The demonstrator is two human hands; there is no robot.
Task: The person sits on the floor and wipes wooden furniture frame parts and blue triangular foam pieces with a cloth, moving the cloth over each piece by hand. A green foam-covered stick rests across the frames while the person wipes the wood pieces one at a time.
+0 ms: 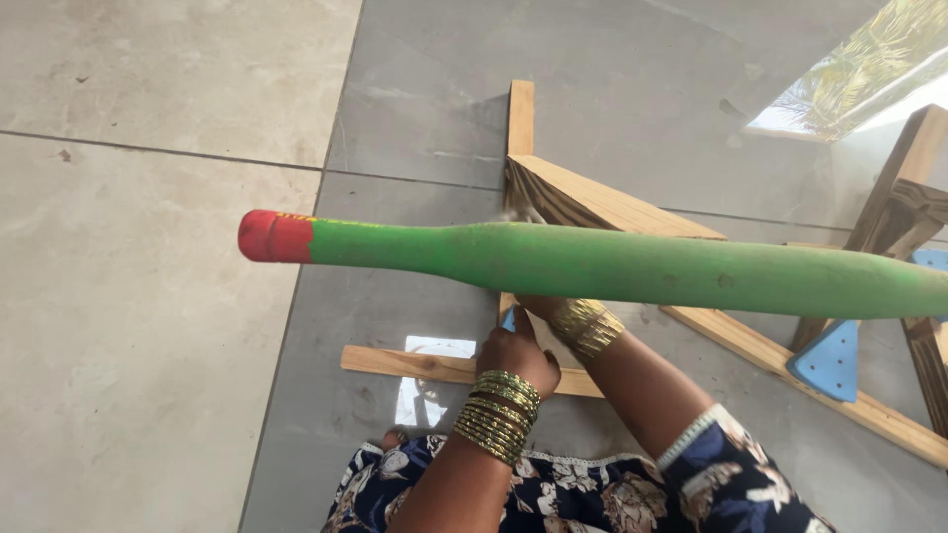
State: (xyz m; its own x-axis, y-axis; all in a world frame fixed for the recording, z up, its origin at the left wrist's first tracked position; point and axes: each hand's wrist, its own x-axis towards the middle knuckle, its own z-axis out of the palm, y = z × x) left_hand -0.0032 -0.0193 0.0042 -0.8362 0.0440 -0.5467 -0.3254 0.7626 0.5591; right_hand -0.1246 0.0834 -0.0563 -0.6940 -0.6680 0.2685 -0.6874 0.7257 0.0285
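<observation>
A long green bat-shaped club (612, 265) with a red tip (275, 237) stretches across the view above a wooden slat frame (592, 202) lying on the floor. My left hand (518, 357), gold bangles on the wrist, is curled on the frame where two slats cross, next to a small blue corner piece (508, 320). My right hand (543, 307) reaches up under the club just to the right. Its fingers are hidden behind the green shaft, so I cannot tell what they hold.
Grey and beige floor tiles (148, 326) spread to the left. A blue triangular bracket (831, 361) sits on the frame at right beside a wooden upright (904, 192). Bright light reflects off the floor at top right (869, 69). My floral-print clothing (553, 494) fills the bottom edge.
</observation>
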